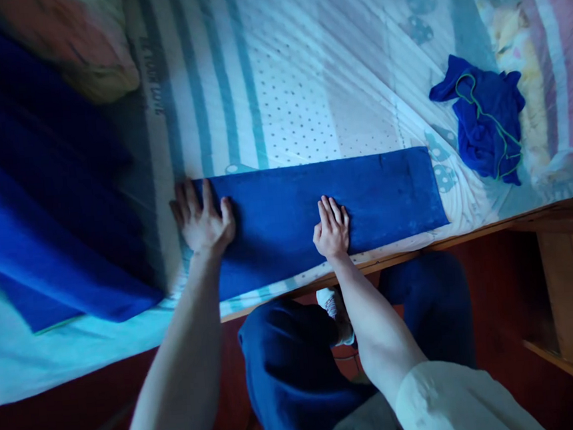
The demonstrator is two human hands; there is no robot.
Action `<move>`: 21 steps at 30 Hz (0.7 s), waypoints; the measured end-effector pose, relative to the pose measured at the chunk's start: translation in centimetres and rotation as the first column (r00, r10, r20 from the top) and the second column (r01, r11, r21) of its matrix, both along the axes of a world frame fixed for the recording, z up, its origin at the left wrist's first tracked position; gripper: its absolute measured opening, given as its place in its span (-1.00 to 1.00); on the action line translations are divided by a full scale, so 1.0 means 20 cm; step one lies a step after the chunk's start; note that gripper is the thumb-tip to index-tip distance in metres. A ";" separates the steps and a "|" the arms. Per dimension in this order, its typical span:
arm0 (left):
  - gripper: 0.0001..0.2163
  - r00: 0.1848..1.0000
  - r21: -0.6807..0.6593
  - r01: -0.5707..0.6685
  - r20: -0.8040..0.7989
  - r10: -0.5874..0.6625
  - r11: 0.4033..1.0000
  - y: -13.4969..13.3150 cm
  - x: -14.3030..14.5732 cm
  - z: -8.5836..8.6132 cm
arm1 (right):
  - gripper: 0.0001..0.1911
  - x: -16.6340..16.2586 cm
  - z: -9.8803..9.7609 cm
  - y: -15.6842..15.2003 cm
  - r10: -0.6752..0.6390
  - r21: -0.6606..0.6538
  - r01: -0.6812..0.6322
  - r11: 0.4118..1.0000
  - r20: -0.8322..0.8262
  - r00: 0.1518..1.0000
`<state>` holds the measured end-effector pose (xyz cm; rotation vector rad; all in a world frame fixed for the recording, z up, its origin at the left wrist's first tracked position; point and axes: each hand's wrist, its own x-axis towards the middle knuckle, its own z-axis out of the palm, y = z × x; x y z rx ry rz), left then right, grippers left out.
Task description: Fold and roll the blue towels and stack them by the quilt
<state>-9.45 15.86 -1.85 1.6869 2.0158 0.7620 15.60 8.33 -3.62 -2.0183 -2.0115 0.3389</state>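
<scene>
On the folded blue towel (316,206), left hand (202,219) presses flat at its left end, fingers spread; right hand (332,228) lies flat mid-strip, gripping nothing. Crumpled blue cloth (483,121) sits well right of the towel.

Both my arms reach forward, left hand (203,221) flat with fingers spread, right hand (332,228) flat with fingers together.

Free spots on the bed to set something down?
Bare sheet above the folded blue towel, between the dark blue blanket on the left and the crumpled blue cloth on the right. Small patch between the towel's right end and that cloth. Crowded: near edge, where left hand and right hand lie flat on the towel.
</scene>
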 end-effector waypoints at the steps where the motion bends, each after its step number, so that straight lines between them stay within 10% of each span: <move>1: -0.40 1.000 -0.005 -0.011 0.001 0.011 1.000 0.01 -0.03 0.01 | -0.34 0.00 0.00 0.00 -0.003 0.012 0.003 1.000 -0.003 1.000; 12: -0.49 0.996 0.039 0.072 0.054 -0.074 0.997 -0.42 0.72 -0.03 | -0.36 0.01 0.00 0.00 0.000 -0.005 0.000 1.000 0.005 1.000; 21: -0.51 0.998 0.081 0.017 0.062 -0.022 0.997 -0.41 0.75 -0.07 | -0.39 0.02 0.00 0.00 0.013 0.019 -0.012 1.000 -0.009 1.000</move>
